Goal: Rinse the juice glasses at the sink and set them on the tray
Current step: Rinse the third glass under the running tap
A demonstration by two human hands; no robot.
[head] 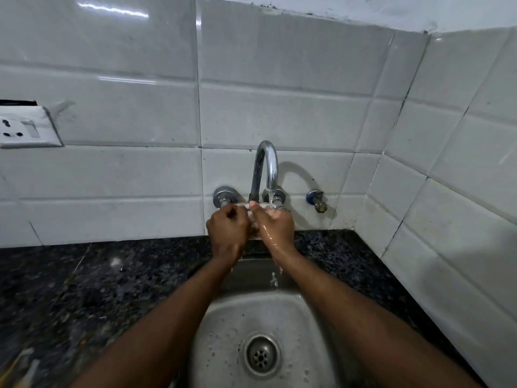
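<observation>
Head view: both hands meet under the curved chrome tap (pixel 265 166) at twelve o'clock above the round steel sink (pixel 223 331). Left hand (pixel 228 233) is curled around a clear juice glass (pixel 253 219), mostly hidden between the hands. Right hand (pixel 277 226), wet, fingers half-closed against the glass, sits in the running water stream (pixel 270 198). Dark speckled granite counter (pixel 84 289) lies at nine o'clock.

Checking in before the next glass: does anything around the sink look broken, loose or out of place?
Yes. The wall socket at the left sits askew, its top edge pulled away from the tile with a dark gap behind it. Also, no tray is in view. The tap runs normally over the right hand; the glass between the hands is barely visible.
</observation>
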